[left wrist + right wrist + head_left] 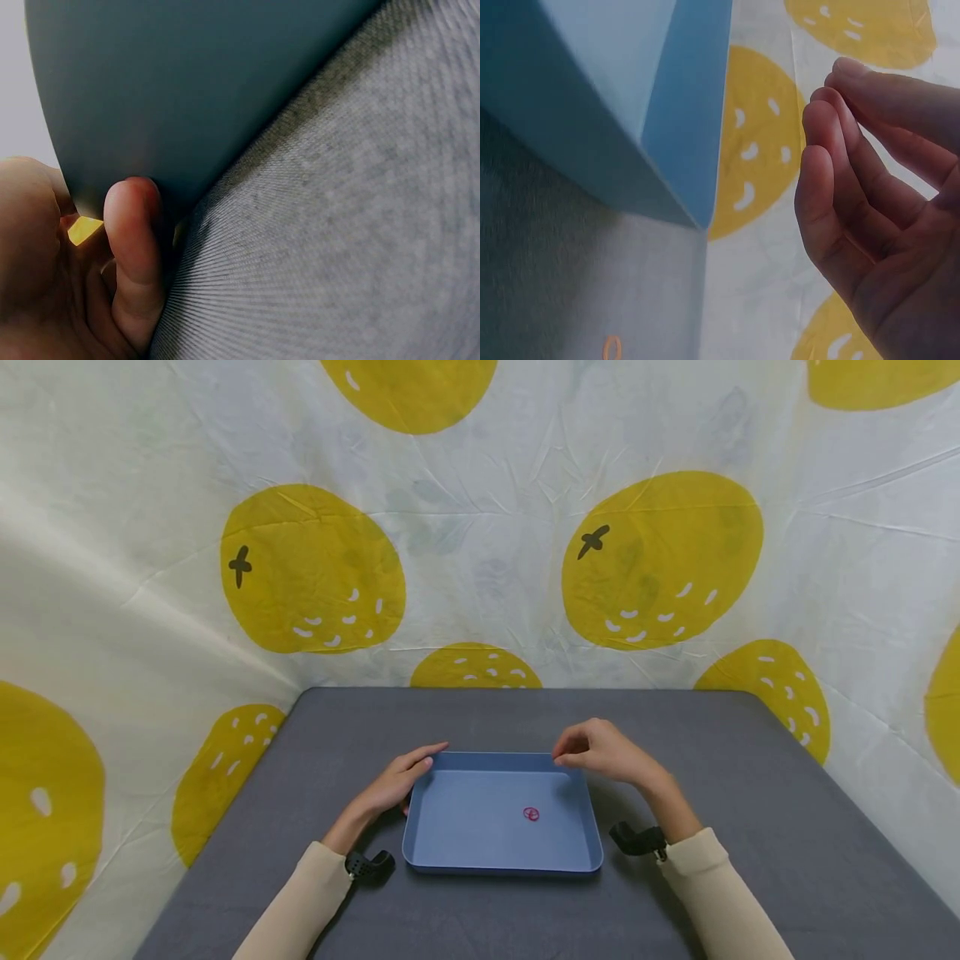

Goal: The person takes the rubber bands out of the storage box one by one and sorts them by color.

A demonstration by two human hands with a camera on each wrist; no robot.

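Note:
A shallow blue tray (487, 827) lies in front of me with a small red loop, like a rubber band (531, 814), inside it right of the middle. My left hand (392, 783) grips the tray's left side near the far corner; in the left wrist view a bent finger (133, 232) presses the outer wall. Over the far right corner hovers my right hand (603, 750). Its fingers are curled and the thumb tip meets them; the right wrist view shows nothing between the fingertips (821, 120). There, a small orange loop (612, 349) appears at the lower edge.
The tray stands on a table with a dark grey cloth (480, 914). A white curtain with yellow fruit shapes (480, 568) hangs behind the table and along its sides. Black wrist-camera mounts (637, 838) stick out from both wrists near the tray.

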